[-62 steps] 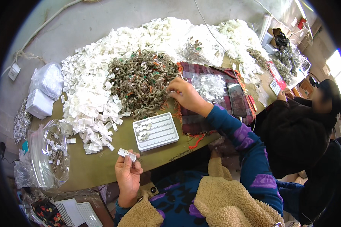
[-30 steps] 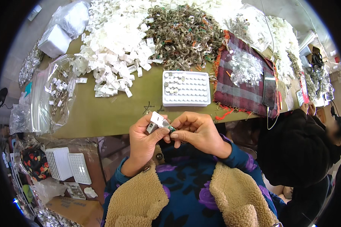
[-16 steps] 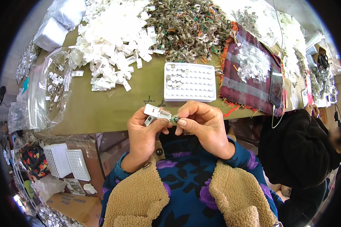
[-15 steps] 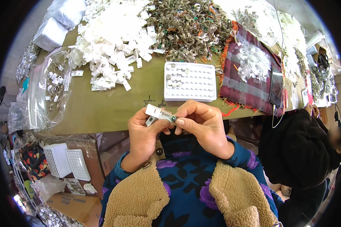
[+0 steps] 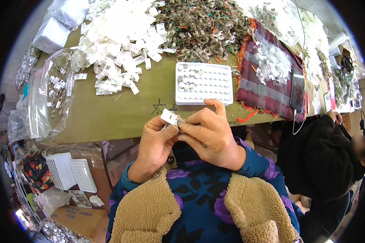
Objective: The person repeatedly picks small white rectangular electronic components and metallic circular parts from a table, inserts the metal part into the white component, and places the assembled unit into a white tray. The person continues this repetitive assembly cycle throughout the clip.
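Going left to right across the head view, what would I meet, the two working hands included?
Clear plastic bag holding small parts, left hand, white plastic piece, right hand, plaid cloth, co-worker's hand.

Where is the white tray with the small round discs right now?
In the head view, the white tray lies on the green table just beyond the right hand, with the plaid cloth close on its right.

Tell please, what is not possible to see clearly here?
Head view: anything pinched in the right hand, hidden by its fingers.
Head view: underside of the white casing, covered by the left hand.
Head view: far side of the brown-grey pile, cut off by top edge.
Head view: detail on the discs in the tray, too small.
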Demonstrator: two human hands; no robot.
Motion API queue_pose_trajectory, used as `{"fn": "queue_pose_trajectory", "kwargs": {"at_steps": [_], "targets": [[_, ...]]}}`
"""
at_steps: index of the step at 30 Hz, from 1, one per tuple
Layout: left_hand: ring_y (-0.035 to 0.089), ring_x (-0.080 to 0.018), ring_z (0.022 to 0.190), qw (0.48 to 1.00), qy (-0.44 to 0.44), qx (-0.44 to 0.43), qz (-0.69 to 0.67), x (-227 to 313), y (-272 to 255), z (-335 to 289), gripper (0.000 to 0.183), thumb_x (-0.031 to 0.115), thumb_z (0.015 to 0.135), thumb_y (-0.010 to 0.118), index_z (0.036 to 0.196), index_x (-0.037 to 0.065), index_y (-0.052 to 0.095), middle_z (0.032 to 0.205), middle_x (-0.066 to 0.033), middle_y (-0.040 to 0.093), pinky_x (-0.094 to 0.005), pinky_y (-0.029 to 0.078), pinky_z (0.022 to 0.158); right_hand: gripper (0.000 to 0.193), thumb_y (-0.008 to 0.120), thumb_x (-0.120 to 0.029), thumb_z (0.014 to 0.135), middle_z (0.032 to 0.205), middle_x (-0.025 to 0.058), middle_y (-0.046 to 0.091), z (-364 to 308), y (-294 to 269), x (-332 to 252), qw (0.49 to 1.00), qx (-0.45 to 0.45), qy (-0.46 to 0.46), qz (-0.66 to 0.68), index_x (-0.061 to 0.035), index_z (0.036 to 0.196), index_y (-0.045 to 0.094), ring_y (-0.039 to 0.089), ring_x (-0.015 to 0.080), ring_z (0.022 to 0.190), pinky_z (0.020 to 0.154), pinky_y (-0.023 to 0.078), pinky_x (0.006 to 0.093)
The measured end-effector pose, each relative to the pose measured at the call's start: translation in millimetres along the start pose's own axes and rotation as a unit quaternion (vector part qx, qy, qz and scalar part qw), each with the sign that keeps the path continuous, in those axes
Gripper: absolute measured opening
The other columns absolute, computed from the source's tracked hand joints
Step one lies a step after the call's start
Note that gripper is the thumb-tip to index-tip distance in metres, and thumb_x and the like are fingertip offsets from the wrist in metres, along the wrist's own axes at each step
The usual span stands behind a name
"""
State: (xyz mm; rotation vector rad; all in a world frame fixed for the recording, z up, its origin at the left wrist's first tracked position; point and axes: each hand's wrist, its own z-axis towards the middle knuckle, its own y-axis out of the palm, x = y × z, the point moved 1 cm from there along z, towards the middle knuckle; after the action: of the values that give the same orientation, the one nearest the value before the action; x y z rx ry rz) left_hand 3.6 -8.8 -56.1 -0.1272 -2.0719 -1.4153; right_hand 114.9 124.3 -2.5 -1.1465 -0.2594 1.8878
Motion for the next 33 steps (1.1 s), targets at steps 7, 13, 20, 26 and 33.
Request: {"fn": "queue_pose_trajectory", "kwargs": {"at_steps": [7, 13, 20, 26, 33], "targets": [[0.070, -0.0172, 0.088, 0.977, 0.112, 0.072, 0.164, -1.1, 15.5, -11.5, 0.027, -0.002, 0.084, 0.075, 0.109, -0.006, 0.067, 0.103, -0.0149, 0.071, -0.0299, 0.061, 0.079, 0.026, 0.070, -0.007, 0.071, 0.089, 0.0009, 0.062, -3.8, 1.8, 3.0, 0.993, 0.007, -0.077, -0.090, -0.0062, 0.097, 0.072, 0.061, 0.0177, 0.079, 0.096, 0.037, 0.0518], [0.066, -0.0138, 0.086, 0.911, 0.276, 0.013, 0.305, 2.6, 20.0, -12.8, 0.028, 0.004, 0.078, 0.082, 0.098, -0.002, 0.063, 0.101, -0.0124, 0.068, -0.0257, 0.056, 0.076, 0.038, 0.063, 0.004, 0.082, 0.089, 0.0006, 0.062, -7.2, -12.6, -5.5, 0.997, 0.005, 0.067, 0.029, -0.0042, 0.119, 0.065, 0.061, 0.0196, 0.092, 0.106, 0.025, 0.0541], [0.063, -0.0129, 0.070, 0.936, 0.244, -0.032, 0.251, 4.3, 23.7, -15.1, 0.028, 0.005, 0.082, 0.080, 0.094, 0.002, 0.055, 0.100, -0.0135, 0.064, -0.0241, 0.053, 0.059, 0.050, 0.054, 0.008, 0.084, 0.089, 0.0076, 0.057, -17.4, -5.9, -15.4, 0.945, -0.068, 0.218, 0.235, -0.0019, 0.133, 0.048, 0.053, 0.0231, 0.083, 0.090, 0.040, 0.0365], [0.060, -0.0126, 0.058, 0.982, 0.163, -0.004, 0.091, 6.3, 21.0, -11.9, 0.026, 0.002, 0.085, 0.075, 0.094, 0.003, 0.051, 0.099, -0.0158, 0.062, -0.0254, 0.052, 0.047, 0.038, 0.058, 0.005, 0.080, 0.068, 0.0060, 0.053, -22.1, -10.1, -12.8, 0.946, -0.059, 0.245, 0.203, -0.0034, 0.117, 0.055, 0.049, 0.0232, 0.070, 0.070, 0.042, 0.0319], [0.062, -0.0120, 0.064, 0.941, 0.238, -0.026, 0.240, 7.2, 20.9, -10.0, 0.026, -0.004, 0.083, 0.076, 0.093, 0.001, 0.053, 0.098, -0.0158, 0.062, -0.0235, 0.055, 0.052, 0.015, 0.068, -0.001, 0.085, 0.076, 0.0121, 0.056, -10.7, -4.1, -6.4, 0.980, -0.047, 0.143, 0.128, -0.0028, 0.097, 0.060, 0.053, 0.0342, 0.070, 0.069, 0.045, 0.0384]]}}
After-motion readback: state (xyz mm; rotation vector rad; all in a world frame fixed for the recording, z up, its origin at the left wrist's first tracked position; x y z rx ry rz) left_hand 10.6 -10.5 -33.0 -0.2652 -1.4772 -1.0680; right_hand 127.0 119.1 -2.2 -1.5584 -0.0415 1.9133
